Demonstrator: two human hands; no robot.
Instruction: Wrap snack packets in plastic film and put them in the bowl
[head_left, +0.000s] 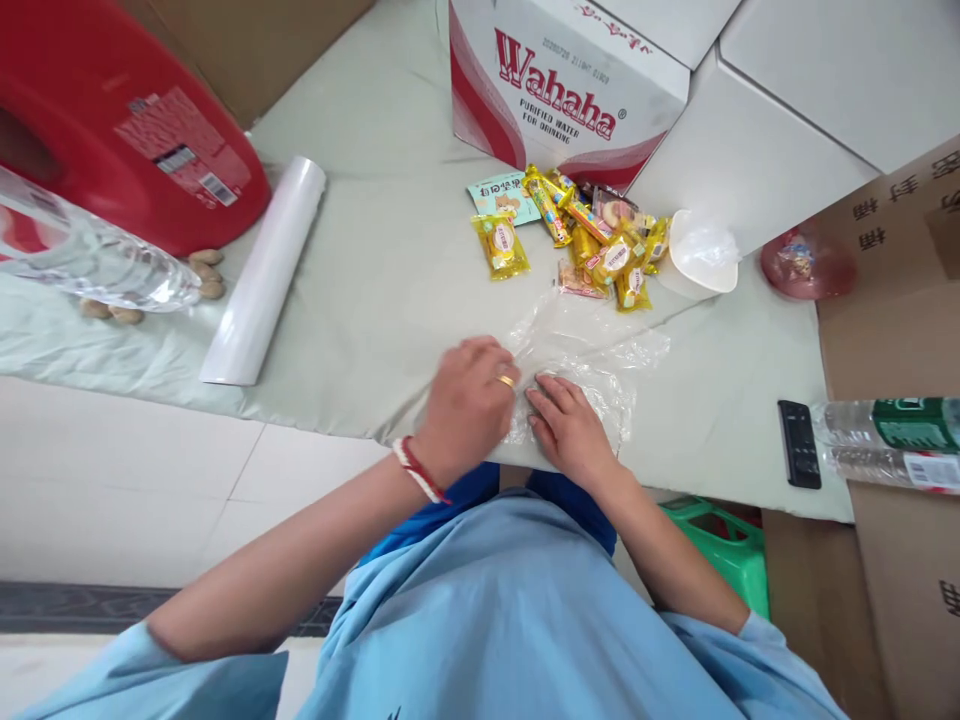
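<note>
A clear, crinkled plastic bag (592, 350) lies spread on the table near its front edge. At the bag's left side my left hand (472, 400) is closed, fingers curled down onto the plastic; its fingertips are hidden from above. My right hand (574, 430) rests on the bag with fingers stretched out, pressing it to the cloth. Just beyond the bag sits a pile of small wrapped snacks (615, 255), mostly in yellow wrappers. A single yellow packet (501, 246) and a light green pouch (506, 197) lie at the pile's left.
A white roll (266, 270), a water bottle (97, 250) and a large red jug (150, 120) stand or lie at left. Behind the snacks is a Wahaha carton (562, 90). At right are a white cup (697, 255), a black device (799, 444) and bottles (900, 422).
</note>
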